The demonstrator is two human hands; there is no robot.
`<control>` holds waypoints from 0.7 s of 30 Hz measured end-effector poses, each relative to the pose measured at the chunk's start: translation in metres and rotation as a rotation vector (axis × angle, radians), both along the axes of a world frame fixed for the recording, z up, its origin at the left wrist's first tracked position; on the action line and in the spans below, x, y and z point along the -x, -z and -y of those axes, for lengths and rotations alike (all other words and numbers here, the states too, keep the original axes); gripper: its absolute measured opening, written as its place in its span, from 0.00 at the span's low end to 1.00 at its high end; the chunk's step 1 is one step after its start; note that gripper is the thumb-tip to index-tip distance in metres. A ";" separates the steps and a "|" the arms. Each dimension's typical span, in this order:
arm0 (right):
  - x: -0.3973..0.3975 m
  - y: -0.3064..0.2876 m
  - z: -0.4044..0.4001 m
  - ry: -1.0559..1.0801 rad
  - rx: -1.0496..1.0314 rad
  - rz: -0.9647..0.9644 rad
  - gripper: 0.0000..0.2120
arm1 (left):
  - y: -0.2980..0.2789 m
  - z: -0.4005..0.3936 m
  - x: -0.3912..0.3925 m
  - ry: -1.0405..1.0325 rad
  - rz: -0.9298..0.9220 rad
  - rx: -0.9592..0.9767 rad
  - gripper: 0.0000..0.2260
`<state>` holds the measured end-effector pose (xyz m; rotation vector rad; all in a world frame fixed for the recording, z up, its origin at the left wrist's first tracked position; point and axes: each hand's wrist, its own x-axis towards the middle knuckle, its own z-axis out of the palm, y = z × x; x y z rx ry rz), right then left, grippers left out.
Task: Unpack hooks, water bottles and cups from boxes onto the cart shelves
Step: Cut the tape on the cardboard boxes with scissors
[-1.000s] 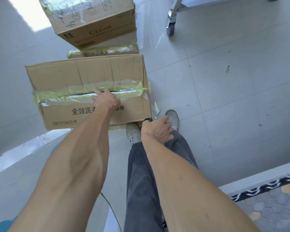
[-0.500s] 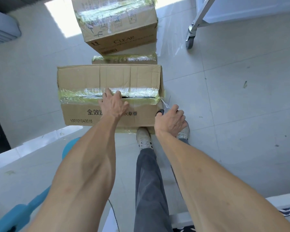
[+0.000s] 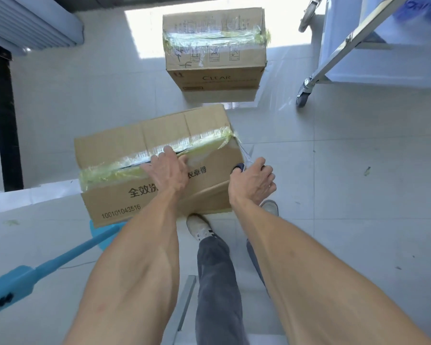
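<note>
Near box (image 3: 144, 155) sits tilted, right end raised, its lower front edge by the person's shoes. Its top seam is covered w/ yellowish clear tape (image 3: 159, 155), and a dark slit shows along the seam where the flaps part. Black print and the number 100101043516 run along the front face.

Left hand (image 3: 167, 170) lies on top of the box at the seam; fingers curl over the flap edge into the slit, thumb toward the right on the front flap. It grips the flap.

Right hand (image 3: 253, 181) is at the box's right front corner, fingers curled round scissors (image 3: 238, 168): a dark handle loop shows at the thumb side, thin blades poke out past the corner. Hand is clamped on the scissors, just beside the cardboard; contact w/ the box can't be told.

Far box (image 3: 214, 48) stands further off on the tile floor (image 3: 358, 195), taped shut, "CLEAR" on its front, well apart from the near one. Contents of both boxes are hidden.

Cart (image 3: 339, 53) is at upper right: slanted metal leg, caster on the floor, white shelf edge above. A blue handle (image 3: 60, 260) runs from lower left to under the near box's front left corner. Grey trouser leg and one pale shoe (image 3: 199, 226) show between the forearms.
</note>
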<state>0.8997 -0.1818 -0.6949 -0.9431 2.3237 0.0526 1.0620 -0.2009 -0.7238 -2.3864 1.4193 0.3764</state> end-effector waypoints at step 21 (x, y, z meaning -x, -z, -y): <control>-0.101 -0.024 -0.034 -0.168 0.014 0.014 0.16 | -0.039 -0.074 -0.117 -0.657 -0.030 0.230 0.12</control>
